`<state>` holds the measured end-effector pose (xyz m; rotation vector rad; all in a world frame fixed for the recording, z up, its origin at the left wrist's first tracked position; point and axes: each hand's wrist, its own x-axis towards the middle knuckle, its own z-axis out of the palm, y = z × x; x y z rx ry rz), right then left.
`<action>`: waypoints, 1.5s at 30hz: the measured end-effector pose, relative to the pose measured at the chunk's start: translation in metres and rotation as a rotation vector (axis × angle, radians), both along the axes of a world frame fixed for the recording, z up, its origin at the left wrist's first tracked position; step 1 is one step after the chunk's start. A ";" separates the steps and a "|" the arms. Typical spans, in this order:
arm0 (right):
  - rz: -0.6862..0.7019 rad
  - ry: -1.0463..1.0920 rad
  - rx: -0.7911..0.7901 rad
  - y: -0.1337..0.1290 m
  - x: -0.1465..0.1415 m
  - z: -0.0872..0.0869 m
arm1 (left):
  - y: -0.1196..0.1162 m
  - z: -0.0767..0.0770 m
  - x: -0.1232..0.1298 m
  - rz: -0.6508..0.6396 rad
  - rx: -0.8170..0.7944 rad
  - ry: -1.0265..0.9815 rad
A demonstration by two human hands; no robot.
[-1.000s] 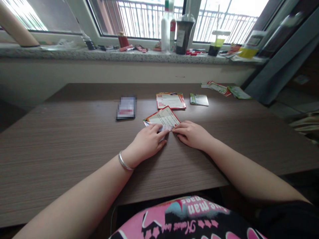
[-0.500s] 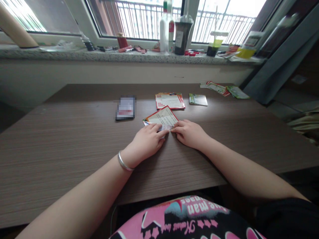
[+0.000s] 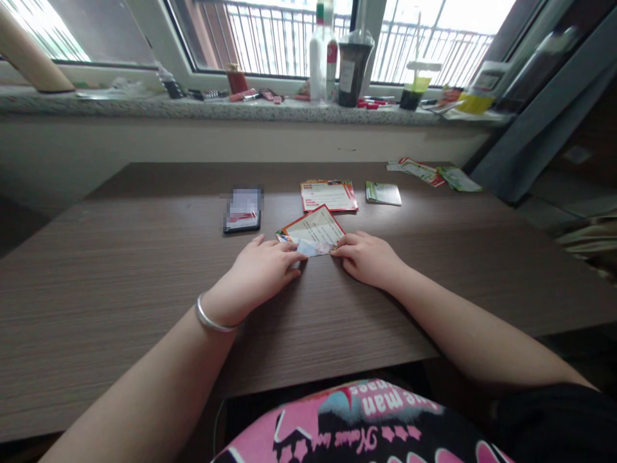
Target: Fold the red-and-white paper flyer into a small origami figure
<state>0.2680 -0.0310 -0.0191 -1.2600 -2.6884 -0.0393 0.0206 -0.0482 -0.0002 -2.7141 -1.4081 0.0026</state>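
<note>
A printed paper sheet (image 3: pixel 315 224) with a red border lies on the table, its near part folded over into a pale blue strip along the front edge. My left hand (image 3: pixel 265 269), with a silver bangle at the wrist, has its fingertips pressed on the left end of that folded edge. At the right end of the fold, my right hand (image 3: pixel 370 258) pinches the paper between thumb and fingers. Just behind the folded sheet is a stack of similar red-bordered sheets (image 3: pixel 330 195).
A phone-like dark device (image 3: pixel 241 211), partly blurred, lies on the left of the table (image 3: pixel 144 276). Right of the stack sits a small green-white card pile (image 3: pixel 383 193). More leaflets (image 3: pixel 421 171) lie at the back right. Bottles and cups (image 3: pixel 354 67) line the windowsill.
My left hand has slid left along the folded edge, uncovering more of the pale blue strip. My right hand and the sheet have stayed in place.
</note>
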 end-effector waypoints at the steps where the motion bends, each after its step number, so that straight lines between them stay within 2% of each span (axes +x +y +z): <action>1: -0.003 0.001 0.000 0.000 0.000 0.000 | 0.001 0.000 -0.002 -0.004 -0.011 -0.005; 11: -0.030 0.021 -0.022 0.002 0.006 0.002 | 0.010 0.003 -0.013 -0.039 -0.087 -0.059; 17: -0.138 0.001 -0.057 0.004 0.017 0.009 | 0.011 0.000 -0.015 -0.011 -0.088 -0.045; 25: -0.203 -0.096 -0.102 0.005 0.030 0.020 | 0.010 0.003 -0.015 0.030 -0.133 -0.050; 31: -0.210 -0.079 -0.120 0.008 0.034 0.020 | 0.010 0.007 -0.013 0.052 -0.140 -0.031; 34: -0.217 -0.059 -0.108 0.010 0.036 0.016 | 0.009 0.004 -0.012 0.071 -0.084 -0.013; 37: -0.234 0.005 -0.069 0.011 0.036 0.012 | 0.008 0.001 -0.011 0.102 -0.017 -0.007; 40: -0.244 0.155 -0.029 0.010 0.034 0.009 | 0.007 0.000 -0.009 0.115 0.016 -0.001; 42: -0.208 0.267 -0.003 0.009 0.032 0.008 | 0.007 0.002 -0.008 0.110 0.029 0.018; 45: -0.078 0.365 0.046 0.007 0.030 0.008 | 0.007 0.003 -0.007 0.114 0.036 0.057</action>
